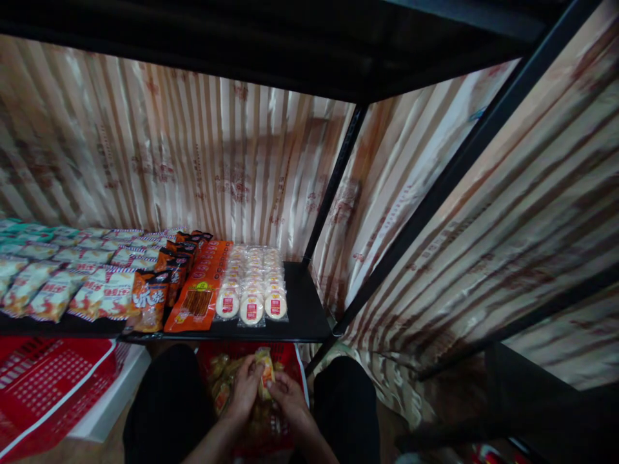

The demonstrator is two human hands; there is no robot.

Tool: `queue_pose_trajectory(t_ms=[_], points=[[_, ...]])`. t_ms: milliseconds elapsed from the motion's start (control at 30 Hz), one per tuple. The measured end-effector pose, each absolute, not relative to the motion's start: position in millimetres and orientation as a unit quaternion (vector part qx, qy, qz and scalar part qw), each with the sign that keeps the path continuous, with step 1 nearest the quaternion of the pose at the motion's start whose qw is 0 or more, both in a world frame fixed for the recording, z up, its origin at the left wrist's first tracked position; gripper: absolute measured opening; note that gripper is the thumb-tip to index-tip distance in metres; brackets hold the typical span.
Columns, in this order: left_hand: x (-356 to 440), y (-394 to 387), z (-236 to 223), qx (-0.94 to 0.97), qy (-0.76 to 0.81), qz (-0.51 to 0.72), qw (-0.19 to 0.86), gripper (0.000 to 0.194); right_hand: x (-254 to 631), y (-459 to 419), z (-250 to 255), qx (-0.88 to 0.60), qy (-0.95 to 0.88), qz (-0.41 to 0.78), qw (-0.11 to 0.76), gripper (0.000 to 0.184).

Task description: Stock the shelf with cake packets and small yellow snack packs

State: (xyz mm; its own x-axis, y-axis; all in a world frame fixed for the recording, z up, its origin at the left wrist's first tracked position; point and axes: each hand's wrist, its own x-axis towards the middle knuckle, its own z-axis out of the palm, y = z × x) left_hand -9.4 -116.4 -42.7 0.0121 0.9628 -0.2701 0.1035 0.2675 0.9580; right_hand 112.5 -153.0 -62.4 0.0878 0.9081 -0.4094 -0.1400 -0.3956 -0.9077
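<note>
Between my knees, a small yellow snack packet [265, 370] is held by both hands above a red basket [298, 370]. My left hand [245, 386] grips the packet from its left side, fingers closed on it. From the right, my right hand [289, 394] pinches its lower part. More yellowish packets [220, 374] lie in the basket below, partly covered by my hands and forearms. The print on the held packet is too blurred to read.
A black shelf [304, 312] ahead bears rows of round white wrapped cakes [251, 306], an orange snack pack [198, 296], orange-black bags [151, 299] and white bags [55, 293]. Another red basket [53, 374] stands left. Black posts [338, 180] and striped curtains [232, 161] surround the shelf.
</note>
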Motion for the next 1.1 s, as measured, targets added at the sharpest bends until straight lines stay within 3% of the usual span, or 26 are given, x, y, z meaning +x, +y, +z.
queue_pose_trajectory(t_ms=[267,600,767,1100], points=[[-2.1,-107.1,-11.7,0.455,0.485,0.444,0.600,0.046,123.1,-151.7,-17.5,-0.547,-0.349,0.589,0.482,0.053],[10.7,-71.6,28.8,0.443,0.468,0.436,0.629,0.049,134.5,-125.9,5.3,-0.543,-0.360,0.559,0.512,0.053],[6.3,-61.1,30.8,0.456,0.482,0.429,0.613,0.049,134.1,-118.8,8.8,-0.549,-0.339,0.550,0.531,0.056],[1.1,-59.1,23.1,0.448,0.508,0.433,0.595,0.046,130.9,-114.3,11.1,-0.550,-0.404,0.549,0.483,0.057]])
